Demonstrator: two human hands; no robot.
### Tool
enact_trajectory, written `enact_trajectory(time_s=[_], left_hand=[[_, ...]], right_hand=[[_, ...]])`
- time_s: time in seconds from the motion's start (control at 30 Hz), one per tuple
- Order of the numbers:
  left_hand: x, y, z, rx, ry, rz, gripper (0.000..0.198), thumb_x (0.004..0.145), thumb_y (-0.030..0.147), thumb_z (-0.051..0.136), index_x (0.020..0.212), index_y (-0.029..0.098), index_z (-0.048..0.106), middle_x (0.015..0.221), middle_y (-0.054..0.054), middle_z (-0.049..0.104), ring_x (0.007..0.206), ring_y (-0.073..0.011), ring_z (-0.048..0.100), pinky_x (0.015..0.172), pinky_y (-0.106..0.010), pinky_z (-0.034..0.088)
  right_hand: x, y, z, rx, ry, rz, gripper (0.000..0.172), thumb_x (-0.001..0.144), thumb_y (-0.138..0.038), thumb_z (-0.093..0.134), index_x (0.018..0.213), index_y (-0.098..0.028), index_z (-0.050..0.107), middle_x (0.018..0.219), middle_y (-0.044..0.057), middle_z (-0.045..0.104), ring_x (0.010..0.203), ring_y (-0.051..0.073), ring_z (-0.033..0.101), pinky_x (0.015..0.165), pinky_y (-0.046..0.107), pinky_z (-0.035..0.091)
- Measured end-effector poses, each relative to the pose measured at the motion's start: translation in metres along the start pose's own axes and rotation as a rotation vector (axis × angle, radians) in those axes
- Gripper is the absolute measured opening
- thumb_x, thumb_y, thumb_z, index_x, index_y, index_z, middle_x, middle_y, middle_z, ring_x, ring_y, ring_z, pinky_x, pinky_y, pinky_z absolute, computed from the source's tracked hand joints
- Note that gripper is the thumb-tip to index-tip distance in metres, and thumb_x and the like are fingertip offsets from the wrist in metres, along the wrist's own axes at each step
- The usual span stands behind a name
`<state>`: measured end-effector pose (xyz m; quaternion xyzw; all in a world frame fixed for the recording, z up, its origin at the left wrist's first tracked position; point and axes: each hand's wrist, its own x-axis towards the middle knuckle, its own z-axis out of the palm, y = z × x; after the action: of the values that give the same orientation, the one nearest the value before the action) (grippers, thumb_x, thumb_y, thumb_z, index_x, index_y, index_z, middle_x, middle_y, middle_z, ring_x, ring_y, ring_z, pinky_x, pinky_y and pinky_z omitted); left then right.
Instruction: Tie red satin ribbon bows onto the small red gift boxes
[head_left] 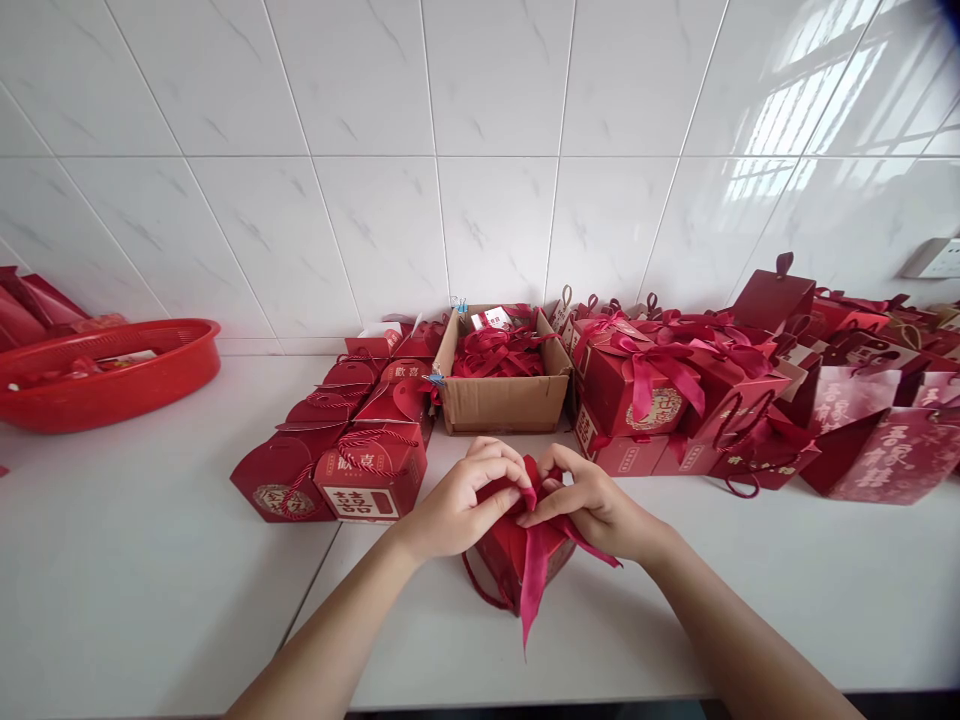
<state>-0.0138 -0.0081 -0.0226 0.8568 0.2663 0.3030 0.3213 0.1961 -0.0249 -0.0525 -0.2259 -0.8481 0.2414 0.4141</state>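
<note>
A red gift box (502, 560) stands on the white table in front of me, one corner turned toward me. Crimson ribbon (534, 585) lies over its top, with one tail hanging down the front and another out to the right. My left hand (469, 500) is closed, thumb and fingers pinching the ribbon above the lid. From the other side my right hand (592, 500) pinches the same ribbon close by. The fingers partly cover where the ribbon crosses. A dark red cord handle (480, 585) loops down at the box's left.
Behind the gift box, a cardboard box (506, 405) holds loose red ribbons. Rows of red boxes (360, 470) stand to the left. More ribboned boxes (637, 390) are stacked at right, beside several gift bags (885, 455). A red plastic basket (112, 400) sits far left, against the tiled wall.
</note>
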Motion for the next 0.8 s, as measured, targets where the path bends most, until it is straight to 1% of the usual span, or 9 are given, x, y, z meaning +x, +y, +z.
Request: enact_trajectory(time_s=[0.1, 0.17, 0.3, 0.4, 0.5, 0.57, 0.67, 0.73, 0.8], left_hand=[[0.0003, -0.0018, 0.002, -0.031, -0.009, 0.029, 0.017, 0.081, 0.007, 0.048, 0.075, 0.02, 0.058, 0.087, -0.004, 0.06, 0.1, -0.0189, 0.051, 0.092, -0.033, 0.044], [0.0005, -0.0033, 0.0032, -0.042, 0.001, 0.027, 0.02, 0.077, 0.003, 0.047, 0.07, 0.02, 0.055, 0.083, -0.003, 0.06, 0.098, -0.0186, 0.052, 0.09, -0.032, 0.044], [0.0011, -0.0055, 0.0045, -0.027, 0.028, -0.015, 0.019, 0.073, 0.005, 0.045, 0.065, 0.02, 0.054, 0.085, -0.004, 0.06, 0.098, -0.0195, 0.052, 0.089, -0.033, 0.045], [0.0014, -0.0061, 0.0039, 0.014, 0.05, -0.096, 0.021, 0.074, 0.007, 0.04, 0.064, 0.02, 0.052, 0.092, -0.004, 0.059, 0.101, -0.0204, 0.05, 0.093, -0.036, 0.042], [0.0011, -0.0057, 0.0019, 0.007, 0.033, -0.155, 0.022, 0.075, 0.009, 0.037, 0.062, 0.02, 0.05, 0.097, -0.004, 0.058, 0.105, -0.0214, 0.047, 0.097, -0.038, 0.04], [0.0007, -0.0047, 0.0003, -0.027, 0.01, -0.153, 0.019, 0.073, 0.009, 0.039, 0.063, 0.02, 0.052, 0.1, -0.004, 0.057, 0.109, -0.0222, 0.047, 0.099, -0.038, 0.039], [0.0004, -0.0027, -0.0013, -0.102, -0.012, -0.111, 0.016, 0.075, 0.011, 0.047, 0.071, 0.02, 0.059, 0.102, -0.005, 0.058, 0.111, -0.0226, 0.048, 0.101, -0.038, 0.038], [0.0005, -0.0019, -0.0013, -0.152, -0.004, -0.086, 0.012, 0.078, 0.014, 0.052, 0.076, 0.02, 0.062, 0.099, -0.006, 0.058, 0.109, -0.0219, 0.051, 0.1, -0.036, 0.04], [0.0007, -0.0018, -0.0005, -0.193, 0.014, -0.074, 0.01, 0.08, 0.016, 0.053, 0.076, 0.02, 0.062, 0.094, -0.006, 0.059, 0.104, -0.0206, 0.054, 0.096, -0.035, 0.042]], right_hand=[[0.0, -0.0004, 0.0004, 0.009, -0.002, 0.005, 0.04, 0.096, -0.015, 0.038, 0.093, -0.028, 0.075, 0.088, 0.005, 0.045, 0.083, 0.014, 0.05, 0.071, 0.03, 0.047], [-0.0004, -0.0003, 0.0005, 0.007, -0.008, 0.012, 0.041, 0.095, -0.014, 0.037, 0.094, -0.028, 0.075, 0.088, 0.005, 0.044, 0.081, 0.014, 0.049, 0.069, 0.03, 0.047], [-0.0004, -0.0008, 0.0005, -0.004, -0.002, 0.005, 0.043, 0.096, -0.014, 0.034, 0.095, -0.028, 0.075, 0.087, 0.005, 0.043, 0.08, 0.014, 0.049, 0.069, 0.03, 0.048], [0.0006, -0.0018, 0.0002, -0.015, 0.005, -0.007, 0.043, 0.097, -0.016, 0.033, 0.095, -0.027, 0.075, 0.088, 0.006, 0.044, 0.081, 0.014, 0.05, 0.071, 0.031, 0.049], [0.0013, -0.0024, 0.0, -0.027, 0.003, -0.011, 0.042, 0.097, -0.018, 0.034, 0.094, -0.027, 0.075, 0.086, 0.005, 0.044, 0.079, 0.014, 0.05, 0.07, 0.03, 0.049], [0.0013, -0.0026, 0.0001, -0.014, 0.001, 0.0, 0.041, 0.097, -0.018, 0.035, 0.095, -0.028, 0.075, 0.087, 0.006, 0.045, 0.081, 0.014, 0.05, 0.07, 0.03, 0.049], [0.0009, -0.0024, 0.0003, 0.014, 0.002, 0.014, 0.04, 0.097, -0.017, 0.036, 0.095, -0.027, 0.075, 0.089, 0.006, 0.046, 0.084, 0.014, 0.051, 0.072, 0.03, 0.049], [0.0007, -0.0021, 0.0006, 0.01, 0.003, 0.013, 0.041, 0.097, -0.017, 0.036, 0.095, -0.027, 0.075, 0.089, 0.006, 0.046, 0.082, 0.014, 0.05, 0.071, 0.03, 0.049], [0.0006, -0.0018, 0.0007, 0.001, 0.007, 0.006, 0.041, 0.097, -0.017, 0.035, 0.094, -0.028, 0.075, 0.088, 0.006, 0.046, 0.08, 0.014, 0.049, 0.069, 0.03, 0.048]])
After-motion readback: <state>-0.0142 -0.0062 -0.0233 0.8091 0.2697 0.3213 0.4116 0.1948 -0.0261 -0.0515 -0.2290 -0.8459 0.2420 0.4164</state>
